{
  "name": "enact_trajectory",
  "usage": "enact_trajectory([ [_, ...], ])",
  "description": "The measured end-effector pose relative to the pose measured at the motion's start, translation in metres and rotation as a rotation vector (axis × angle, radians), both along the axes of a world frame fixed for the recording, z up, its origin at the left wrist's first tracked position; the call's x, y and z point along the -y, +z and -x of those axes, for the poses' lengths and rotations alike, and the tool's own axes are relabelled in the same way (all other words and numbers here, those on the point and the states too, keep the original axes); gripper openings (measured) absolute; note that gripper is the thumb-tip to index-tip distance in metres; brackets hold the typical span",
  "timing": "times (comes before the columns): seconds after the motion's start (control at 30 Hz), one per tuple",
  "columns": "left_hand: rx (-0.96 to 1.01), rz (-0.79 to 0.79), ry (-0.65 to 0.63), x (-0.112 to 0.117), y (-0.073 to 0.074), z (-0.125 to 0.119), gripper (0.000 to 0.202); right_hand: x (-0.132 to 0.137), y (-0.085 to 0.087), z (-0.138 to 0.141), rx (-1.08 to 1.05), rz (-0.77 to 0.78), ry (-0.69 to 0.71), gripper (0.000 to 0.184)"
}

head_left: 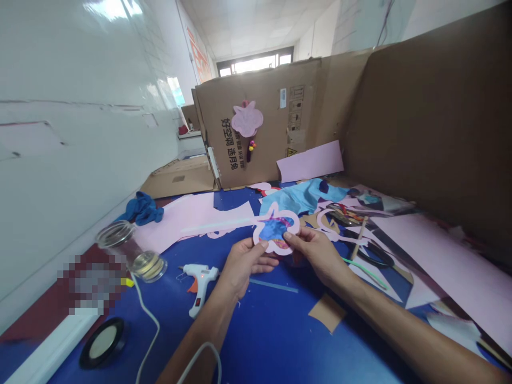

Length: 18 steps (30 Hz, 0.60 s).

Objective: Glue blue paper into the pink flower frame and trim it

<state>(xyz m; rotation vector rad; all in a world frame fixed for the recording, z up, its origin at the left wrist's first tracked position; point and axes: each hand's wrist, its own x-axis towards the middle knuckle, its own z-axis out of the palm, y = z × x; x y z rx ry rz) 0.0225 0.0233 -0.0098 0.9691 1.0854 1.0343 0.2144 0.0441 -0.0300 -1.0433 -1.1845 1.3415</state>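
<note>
Both hands close together, pinching pink paper flower cutout (276,229) from either side: left hand (245,266) at its lower left edge, right hand (314,253) at its right edge (blue centre patch, glued or printed, cannot tell). Cutout held above blue tabletop (272,330). Hot glue gun (199,285) below-left of cutout, glass jar (134,250) farther left, scissors (374,257) right, similar pink flower (247,118) on cardboard wall (264,154) straight beyond.

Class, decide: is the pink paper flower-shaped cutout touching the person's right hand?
Touching: the head view shows the right hand gripping the pink paper flower-shaped cutout at its edge.
</note>
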Motion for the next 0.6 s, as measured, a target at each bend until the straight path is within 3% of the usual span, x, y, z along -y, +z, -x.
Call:
enact_trajectory([
  [0.33, -0.053, -0.012, -0.044, 0.000, -0.004, -0.003, 0.038, 0.001, 0.000, 0.002, -0.036, -0.027, -0.031, 0.049],
  [0.6, -0.152, -0.099, 0.043, -0.006, -0.009, 0.002, 0.038, 0.001, -0.005, 0.003, -0.002, 0.017, 0.050, 0.049],
])
